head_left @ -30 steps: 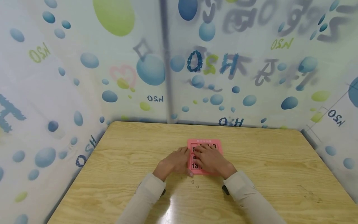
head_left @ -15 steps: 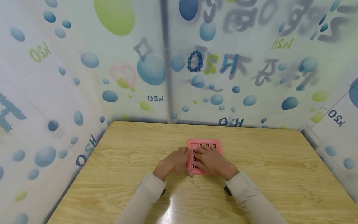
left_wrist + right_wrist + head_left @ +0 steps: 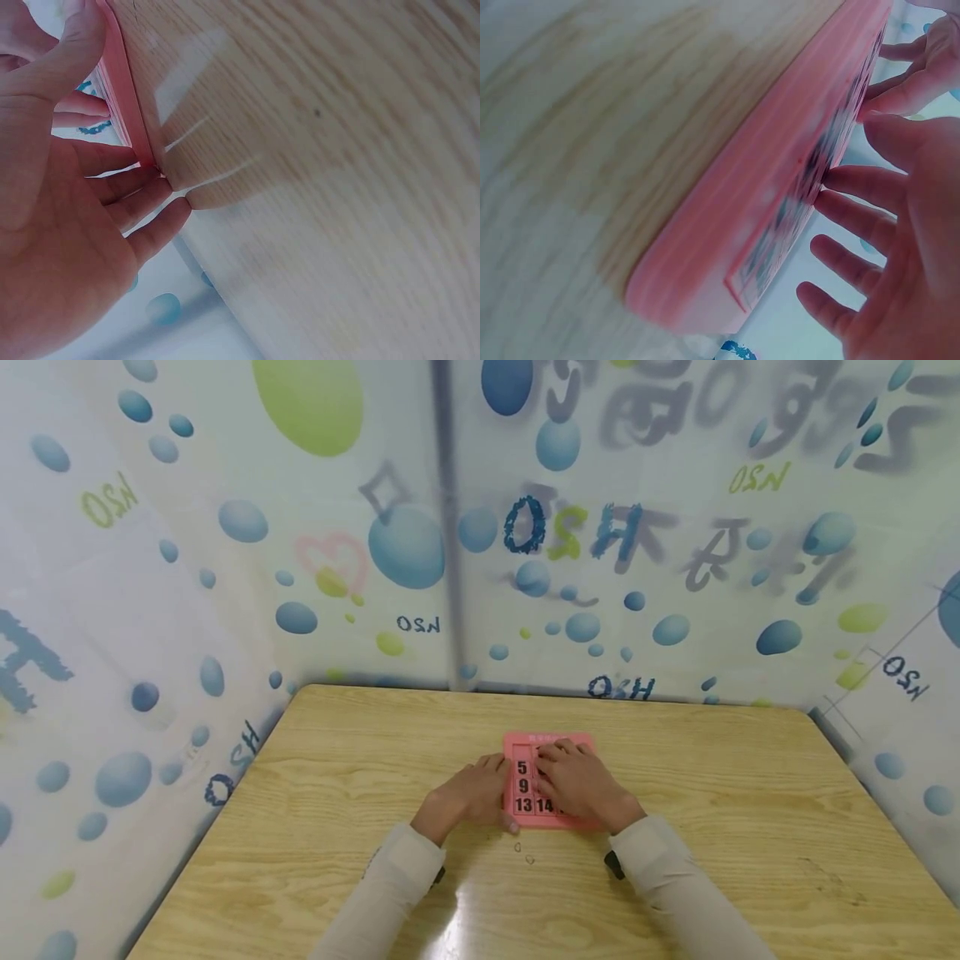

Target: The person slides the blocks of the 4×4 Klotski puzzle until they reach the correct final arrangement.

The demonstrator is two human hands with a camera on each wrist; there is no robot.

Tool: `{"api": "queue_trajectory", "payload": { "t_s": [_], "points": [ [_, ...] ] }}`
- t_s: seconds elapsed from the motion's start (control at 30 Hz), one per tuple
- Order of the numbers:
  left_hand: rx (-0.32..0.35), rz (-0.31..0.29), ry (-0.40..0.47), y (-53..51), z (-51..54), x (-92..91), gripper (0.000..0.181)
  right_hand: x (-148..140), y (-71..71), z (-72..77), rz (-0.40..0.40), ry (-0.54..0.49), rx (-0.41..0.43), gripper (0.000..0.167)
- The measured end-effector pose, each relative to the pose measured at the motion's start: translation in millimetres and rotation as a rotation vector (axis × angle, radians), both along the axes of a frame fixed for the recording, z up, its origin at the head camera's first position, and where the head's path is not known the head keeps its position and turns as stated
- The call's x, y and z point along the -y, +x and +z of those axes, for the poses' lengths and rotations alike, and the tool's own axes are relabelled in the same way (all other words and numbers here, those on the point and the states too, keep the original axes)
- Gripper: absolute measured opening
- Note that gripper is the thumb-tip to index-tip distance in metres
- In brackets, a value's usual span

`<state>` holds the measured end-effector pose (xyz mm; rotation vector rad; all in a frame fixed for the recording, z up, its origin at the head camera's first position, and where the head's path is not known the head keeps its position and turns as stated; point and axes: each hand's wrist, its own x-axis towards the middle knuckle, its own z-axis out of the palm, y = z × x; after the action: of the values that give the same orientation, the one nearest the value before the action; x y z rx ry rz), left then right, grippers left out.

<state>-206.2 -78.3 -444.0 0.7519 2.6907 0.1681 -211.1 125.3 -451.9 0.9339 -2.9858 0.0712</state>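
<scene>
A pink number slide puzzle (image 3: 522,821) lies flat on the wooden table, with black numbers on its tiles. The tiles 5, 9, 13 and 14 show in the head view; the top left cell looks bare pink. My left hand (image 3: 477,789) holds the puzzle along its left side, thumb by the near corner and fingertips at the edge, as the left wrist view (image 3: 67,217) shows. Over the tiles lies my right hand (image 3: 581,783), hiding most of the middle and right columns. In the right wrist view two fingertips (image 3: 826,196) touch the tile faces; the other fingers stand off.
The wooden table (image 3: 360,743) extends around the puzzle on all sides. Behind and beside it hang pale wall sheets (image 3: 337,652) with blue and green drops and lettering. Small ring-like marks (image 3: 529,859) show on the tabletop near the puzzle.
My right hand has shifted slightly right across the tiles, uncovering 5, 9, 13 and 14 and covering more of the top row. The left hand and the puzzle stay in place.
</scene>
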Motion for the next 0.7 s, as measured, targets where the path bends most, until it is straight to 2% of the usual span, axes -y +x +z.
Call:
{"api": "queue_trajectory", "payload": {
  "t_s": [0.47, 0.7],
  "points": [
    [-0.009, -0.010, -0.007, 1.6, 1.8, 1.3, 0.108, 17.0, -5.1, -4.5, -0.009, -0.045, 0.033, 0.044],
    [-0.017, -0.027, -0.038, 1.6, 3.6, 0.0, 0.109, 20.7, -5.5, -2.7, 0.014, -0.069, 0.067, 0.046]
  ]
}}
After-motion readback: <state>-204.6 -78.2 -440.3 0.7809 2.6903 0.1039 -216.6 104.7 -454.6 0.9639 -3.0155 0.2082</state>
